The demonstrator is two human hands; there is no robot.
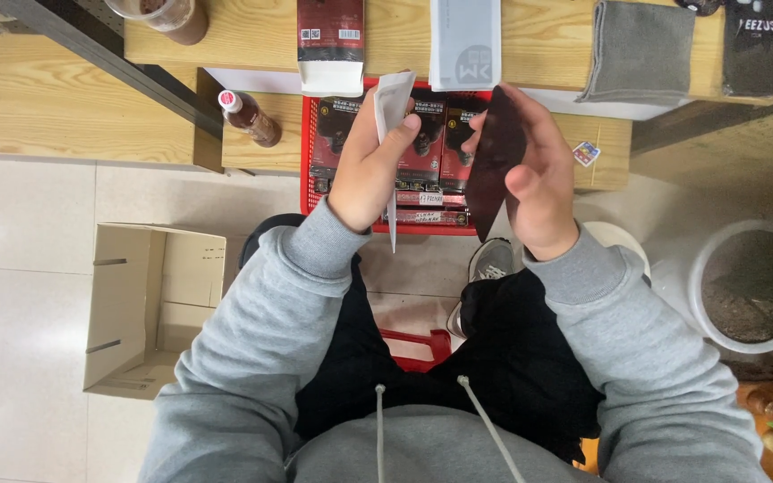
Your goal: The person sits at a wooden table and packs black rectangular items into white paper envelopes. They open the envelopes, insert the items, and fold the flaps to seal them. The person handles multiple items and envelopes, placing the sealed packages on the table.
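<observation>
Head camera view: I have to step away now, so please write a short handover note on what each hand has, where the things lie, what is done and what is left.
Left hand: shut on a white flat packet, held upright.
Right hand: shut on a dark flat sleeve, held on edge.
Both are held apart above the red basket, which stands on the low wooden bench and holds a row of dark boxes.
An open cardboard box sits on the floor to the left; a bottle stands by the basket.
Done: packet and sleeve are in hand.
Left: they are still separate; neither is put down.
</observation>
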